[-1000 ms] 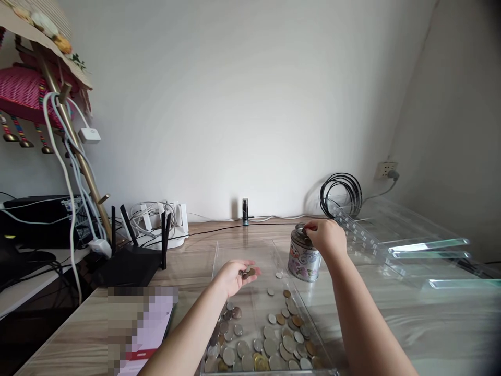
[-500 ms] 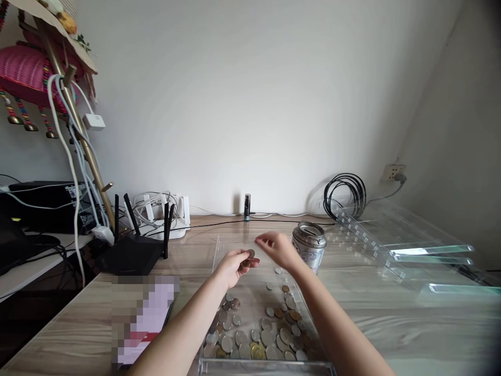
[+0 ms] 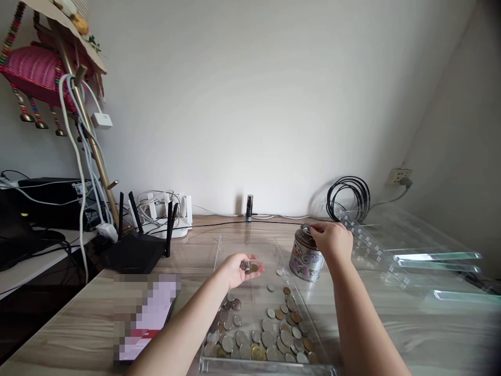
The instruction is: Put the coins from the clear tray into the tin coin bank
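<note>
My left hand (image 3: pixel 239 270) is palm up and cupped around several coins (image 3: pixel 249 267), above the far part of a clear plastic tray (image 3: pixel 270 250). In that tray, many loose silver, brown and gold coins (image 3: pixel 268 339) lie spread, mostly at the near end. A floral-patterned metal tin (image 3: pixel 305 263) with a slotted lid stands upright just right of the tray. Over its top, my right hand (image 3: pixel 332 239) pinches a coin at the slot; the fingers mostly hide this coin.
A black router (image 3: pixel 135 251) and a phone (image 3: pixel 152 318) lie on the left. Behind are a white router (image 3: pixel 172 224), a small dark bottle (image 3: pixel 249 208) and coiled black cable (image 3: pixel 348 198). Clear acrylic pieces (image 3: pixel 434 261) occupy the right.
My right hand went from the tin to beside my left hand, then back to the tin's lid. My left hand stays over the tray, its coins shifted. The view moved slightly.
</note>
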The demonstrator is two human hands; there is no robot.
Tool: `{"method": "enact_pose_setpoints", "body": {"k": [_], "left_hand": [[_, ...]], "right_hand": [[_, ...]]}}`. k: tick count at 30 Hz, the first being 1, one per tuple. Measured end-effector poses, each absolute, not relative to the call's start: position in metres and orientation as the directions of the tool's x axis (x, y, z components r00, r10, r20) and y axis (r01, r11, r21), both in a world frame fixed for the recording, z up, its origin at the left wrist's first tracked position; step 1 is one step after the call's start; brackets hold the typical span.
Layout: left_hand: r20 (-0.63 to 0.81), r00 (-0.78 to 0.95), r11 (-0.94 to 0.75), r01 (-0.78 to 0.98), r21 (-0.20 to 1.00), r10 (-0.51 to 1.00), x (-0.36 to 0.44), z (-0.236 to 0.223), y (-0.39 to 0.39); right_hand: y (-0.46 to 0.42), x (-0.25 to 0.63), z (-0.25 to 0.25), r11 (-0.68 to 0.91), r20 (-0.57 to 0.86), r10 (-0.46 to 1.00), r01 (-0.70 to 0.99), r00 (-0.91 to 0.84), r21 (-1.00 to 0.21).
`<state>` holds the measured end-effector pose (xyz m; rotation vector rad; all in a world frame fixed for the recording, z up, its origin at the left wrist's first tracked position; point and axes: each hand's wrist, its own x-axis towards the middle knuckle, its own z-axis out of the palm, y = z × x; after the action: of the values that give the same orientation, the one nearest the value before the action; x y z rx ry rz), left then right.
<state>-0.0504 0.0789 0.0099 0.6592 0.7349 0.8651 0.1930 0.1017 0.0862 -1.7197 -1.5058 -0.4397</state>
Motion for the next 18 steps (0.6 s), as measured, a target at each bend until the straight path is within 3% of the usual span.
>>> {"method": "enact_pose_setpoints", "body": {"k": [4,6,8,11,14,16,18], "left_hand": [[-0.286,0.44,0.48,-0.435,0.762,0.851,-0.05,0.01,0.079],[-0.285,0.448,0.486,-0.437,0.757,0.847,-0.05,0.01,0.079],[-0.29,0.451,0.495,-0.447,0.745,0.844,-0.05,0.01,0.08],[-0.287,0.452,0.503,-0.485,0.715,0.844,-0.05,0.009,0.081],[-0.267,0.439,0.49,-0.541,0.684,0.858,-0.05,0.008,0.083],[-0.279,0.394,0.471,-0.574,0.67,0.876,-0.05,0.008,0.084],[-0.318,0.355,0.474,-0.572,0.67,0.879,-0.049,0.008,0.085]], "right_hand": [[0.108,0.205,0.081,-0.074,0.579,0.764,0.93,0.285,-0.36],[0.107,0.203,0.082,-0.081,0.6,0.743,0.93,0.297,-0.36],[0.102,0.194,0.085,-0.014,0.704,0.656,0.937,0.273,-0.35],[0.091,0.165,0.084,0.237,0.814,0.564,0.917,0.139,-0.321],[0.083,0.127,0.071,0.511,0.664,0.721,0.798,-0.196,-0.32],[0.081,0.105,0.059,0.594,0.486,0.774,0.73,-0.406,-0.337],[0.082,0.092,0.048,0.607,0.366,0.79,0.713,-0.493,-0.35]]}}
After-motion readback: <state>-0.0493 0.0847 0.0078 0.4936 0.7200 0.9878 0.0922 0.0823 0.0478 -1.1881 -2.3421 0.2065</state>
